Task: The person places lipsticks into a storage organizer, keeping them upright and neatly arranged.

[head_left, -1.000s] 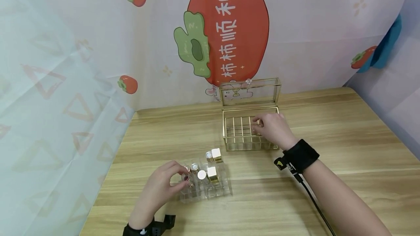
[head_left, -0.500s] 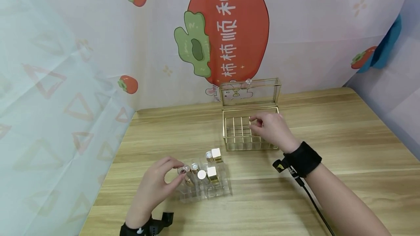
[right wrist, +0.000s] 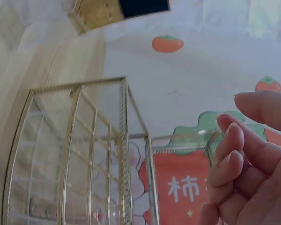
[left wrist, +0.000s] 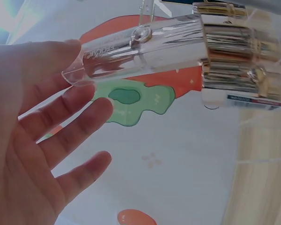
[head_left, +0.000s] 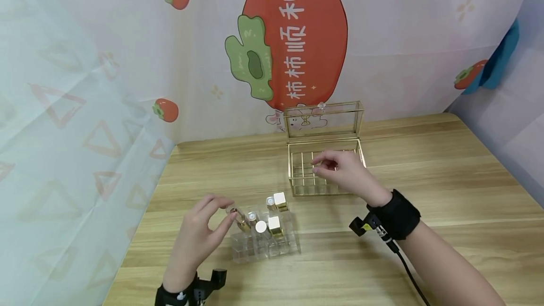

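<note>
My left hand [head_left: 193, 237] pinches the clear end of a lipstick tube [head_left: 242, 222] between thumb and fingertips. In the left wrist view the see-through lipstick tube [left wrist: 117, 55] has dark red inside; its far end lies by the gold-banded lipsticks. The tube leans over the left back of a clear lipstick holder [head_left: 250, 254], where several lipsticks with silver, white and gold tops stand. My right hand [head_left: 346, 174], fingers loosely bent and nothing between them, hovers over a gold-framed glass box [head_left: 325, 141]. The box's lid [head_left: 323, 119] stands up at the back; gold dividers split its inside.
The holder and box share a wooden table [head_left: 221, 169], box behind and to the right. A printed cloth [head_left: 204, 51] hangs behind the table. A black cable [head_left: 408, 268] runs from the right wrist camera along the forearm.
My left hand has moved back and left, and the lipstick it pinches has tilted and risen in the holder. My right hand has drifted left and nearer over the box.
</note>
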A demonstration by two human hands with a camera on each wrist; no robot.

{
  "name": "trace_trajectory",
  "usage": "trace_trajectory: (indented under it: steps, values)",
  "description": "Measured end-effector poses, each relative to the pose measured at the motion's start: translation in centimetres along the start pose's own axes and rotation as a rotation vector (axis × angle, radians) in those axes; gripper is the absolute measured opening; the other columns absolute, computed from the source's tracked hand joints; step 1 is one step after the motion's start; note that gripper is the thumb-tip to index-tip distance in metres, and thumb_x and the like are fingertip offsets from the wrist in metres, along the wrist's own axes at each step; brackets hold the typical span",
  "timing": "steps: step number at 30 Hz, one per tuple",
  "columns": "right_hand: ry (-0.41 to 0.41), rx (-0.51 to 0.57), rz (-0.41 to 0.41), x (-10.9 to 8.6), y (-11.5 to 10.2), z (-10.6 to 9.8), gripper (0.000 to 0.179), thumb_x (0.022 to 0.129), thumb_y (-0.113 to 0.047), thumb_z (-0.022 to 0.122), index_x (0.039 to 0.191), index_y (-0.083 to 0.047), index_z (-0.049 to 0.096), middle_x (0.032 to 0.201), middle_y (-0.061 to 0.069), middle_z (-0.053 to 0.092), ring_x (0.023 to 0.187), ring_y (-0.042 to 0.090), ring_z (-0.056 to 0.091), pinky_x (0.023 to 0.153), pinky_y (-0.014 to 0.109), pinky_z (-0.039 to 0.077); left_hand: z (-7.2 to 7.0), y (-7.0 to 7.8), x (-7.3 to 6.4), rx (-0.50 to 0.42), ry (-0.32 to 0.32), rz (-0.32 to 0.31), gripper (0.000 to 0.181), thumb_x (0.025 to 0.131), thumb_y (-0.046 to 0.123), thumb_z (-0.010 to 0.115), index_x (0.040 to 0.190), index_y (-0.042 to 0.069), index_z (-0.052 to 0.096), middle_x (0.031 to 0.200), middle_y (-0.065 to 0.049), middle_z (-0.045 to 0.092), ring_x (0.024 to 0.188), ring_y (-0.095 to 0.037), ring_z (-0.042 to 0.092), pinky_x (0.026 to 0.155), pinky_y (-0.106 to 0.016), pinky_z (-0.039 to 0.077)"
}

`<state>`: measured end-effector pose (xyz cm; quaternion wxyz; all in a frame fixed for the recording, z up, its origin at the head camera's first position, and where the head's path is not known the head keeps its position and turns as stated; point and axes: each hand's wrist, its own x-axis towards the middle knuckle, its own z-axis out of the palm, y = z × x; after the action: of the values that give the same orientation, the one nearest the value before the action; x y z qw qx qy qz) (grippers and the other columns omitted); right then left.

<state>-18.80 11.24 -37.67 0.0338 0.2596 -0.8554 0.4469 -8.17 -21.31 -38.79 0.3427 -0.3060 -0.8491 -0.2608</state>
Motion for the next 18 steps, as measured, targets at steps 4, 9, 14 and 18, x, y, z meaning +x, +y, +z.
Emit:
trace_trajectory:
  steps: [4, 9, 14, 18]
  values:
    - [-0.023, 0.057, -0.02, -0.5, -0.7, 0.4, 0.017, 0.085, -0.013, 0.068, 0.1, -0.007, 0.072, 0.074, 0.005, 0.061, 0.07, 0.017, 0.052, 0.06, 0.031, 0.044, 0.2, 0.2, 0.7, 0.011, 0.035, 0.001, 0.027, 0.067, 0.002, 0.077, 0.094, 0.002, 0.07, 0.088, -0.005, 0.066, 0.08, -0.015, 0.059, 0.067, -0.028, 0.053]
    - [-0.036, 0.081, -0.09, -1.2, -1.6, 1.3, 0.018, 0.084, -0.013, 0.07, 0.102, -0.008, 0.071, 0.074, 0.002, 0.059, 0.072, 0.015, 0.053, 0.062, 0.031, 0.046, 0.5, 0.7, 1.6, 0.005, 0.053, 0.011, 0.027, 0.069, 0.002, 0.076, 0.095, 0.001, 0.071, 0.09, -0.007, 0.065, 0.081, -0.016, 0.06, 0.069, -0.027, 0.052]
    - [-0.051, 0.106, -0.163, -1.7, -2.3, 2.2, 0.023, 0.082, -0.014, 0.073, 0.104, -0.009, 0.07, 0.076, -0.001, 0.06, 0.074, 0.012, 0.054, 0.065, 0.034, 0.051, 0.7, 1.9, 2.6, 0.025, 0.066, 0.027, 0.023, 0.075, 0.009, 0.073, 0.096, 0.001, 0.071, 0.091, -0.008, 0.065, 0.082, -0.017, 0.06, 0.068, -0.031, 0.054]
    - [-0.078, 0.128, -0.235, -2.1, -2.9, 2.6, 0.028, 0.081, -0.014, 0.075, 0.107, -0.007, 0.068, 0.081, 0.0, 0.061, 0.077, 0.013, 0.055, 0.07, 0.039, 0.053, 1.1, 3.0, 3.8, 0.054, 0.054, 0.073, 0.023, 0.077, 0.012, 0.073, 0.097, 0.001, 0.071, 0.09, -0.009, 0.066, 0.082, -0.02, 0.061, 0.067, -0.038, 0.055]
